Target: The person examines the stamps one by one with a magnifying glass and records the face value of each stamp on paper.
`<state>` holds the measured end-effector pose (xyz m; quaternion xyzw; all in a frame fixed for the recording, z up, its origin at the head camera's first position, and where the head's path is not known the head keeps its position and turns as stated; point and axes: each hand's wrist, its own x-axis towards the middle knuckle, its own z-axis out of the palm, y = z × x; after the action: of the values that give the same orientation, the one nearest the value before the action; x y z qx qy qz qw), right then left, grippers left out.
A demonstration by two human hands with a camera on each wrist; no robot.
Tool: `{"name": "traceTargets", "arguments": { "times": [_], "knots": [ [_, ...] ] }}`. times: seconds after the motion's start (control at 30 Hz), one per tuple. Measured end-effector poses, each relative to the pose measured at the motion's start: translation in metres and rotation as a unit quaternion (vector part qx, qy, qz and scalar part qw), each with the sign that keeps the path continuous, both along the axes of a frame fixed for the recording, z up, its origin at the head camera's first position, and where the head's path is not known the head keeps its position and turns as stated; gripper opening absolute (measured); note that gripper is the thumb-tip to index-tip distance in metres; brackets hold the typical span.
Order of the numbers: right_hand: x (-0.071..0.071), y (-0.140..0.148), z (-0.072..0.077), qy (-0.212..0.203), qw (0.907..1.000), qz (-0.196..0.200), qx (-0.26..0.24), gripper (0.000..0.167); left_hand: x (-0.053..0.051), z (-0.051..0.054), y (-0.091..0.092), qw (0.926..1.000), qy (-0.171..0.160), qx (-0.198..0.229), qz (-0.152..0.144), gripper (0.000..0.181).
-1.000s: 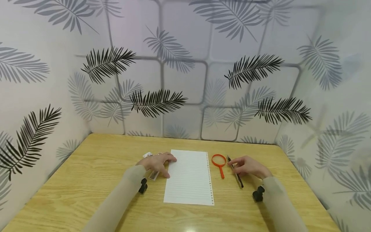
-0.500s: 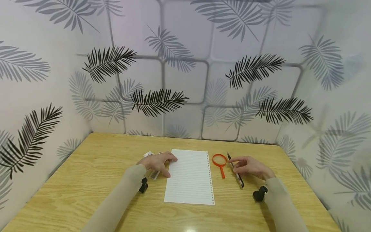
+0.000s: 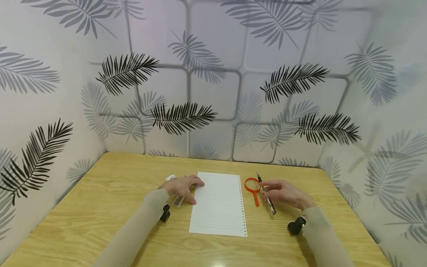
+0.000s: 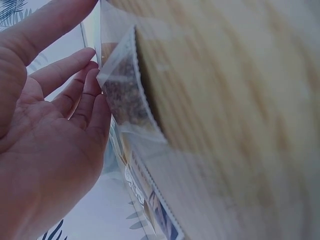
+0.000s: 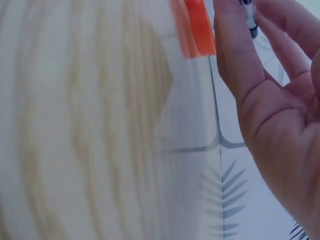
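In the head view my right hand [image 3: 283,193] pinches a pen [image 3: 270,205] between thumb and fingers, its tip pointing away from me. Just left of the pen lies an orange-red magnifying glass [image 3: 256,199]. The right wrist view catches only the pen's end [image 5: 252,22] between the fingers. My left hand [image 3: 181,186] has its fingers spread, with thumb and fingertips on the left edge of a lined sheet of paper [image 3: 218,211]. Partly hidden beneath that hand are small stamp-like pieces [image 3: 178,201]; one dark piece with a toothed edge [image 4: 125,100] stands tilted in the left wrist view.
A wooden table [image 3: 100,200] carries everything, with a leaf-patterned wall covering [image 3: 213,92] along its back and sides. A white scrap [image 3: 171,177] shows behind the left hand. Each wrist wears a small black camera [image 3: 295,226].
The right hand has taken up the pen and shifted it slightly left, towards the magnifying glass. The left hand stays in place on the sheet.
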<state>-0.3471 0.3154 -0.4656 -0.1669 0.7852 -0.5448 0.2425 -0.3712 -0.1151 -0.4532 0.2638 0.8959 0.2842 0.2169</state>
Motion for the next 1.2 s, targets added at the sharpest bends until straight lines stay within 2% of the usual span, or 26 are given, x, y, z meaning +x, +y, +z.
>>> {"name": "traceTargets", "arguments": {
  "times": [0.23, 0.37, 0.67, 1.0, 1.1, 1.2],
  "knots": [
    [0.003, -0.018, 0.005, 0.020, 0.9998, -0.004, 0.008, 0.056, 0.001, 0.000, -0.001, 1.0000, 0.004, -0.004, -0.003, 0.073],
    [0.003, -0.026, 0.006, 0.011, 0.9998, -0.016, -0.002, 0.061, 0.001, 0.000, -0.001, 1.0000, 0.003, -0.002, -0.001, 0.072],
    [0.002, -0.041, 0.007, 0.014, 0.9995, -0.013, -0.023, 0.056, 0.002, 0.000, -0.001, 1.0000, 0.001, 0.002, -0.002, 0.073],
    [0.000, -0.060, 0.009, -0.018, 0.9944, -0.018, -0.103, 0.047, 0.002, 0.002, -0.001, 0.9998, 0.012, -0.002, -0.017, 0.073],
    [0.000, -0.067, 0.009, -0.009, 0.9947, -0.012, -0.102, 0.047, 0.002, 0.001, -0.002, 0.9997, 0.013, -0.001, -0.019, 0.074],
    [0.000, -0.075, 0.010, 0.019, 0.9962, 0.000, -0.084, 0.048, 0.002, 0.001, -0.002, 0.9998, 0.011, 0.001, -0.018, 0.074]
  ]
}}
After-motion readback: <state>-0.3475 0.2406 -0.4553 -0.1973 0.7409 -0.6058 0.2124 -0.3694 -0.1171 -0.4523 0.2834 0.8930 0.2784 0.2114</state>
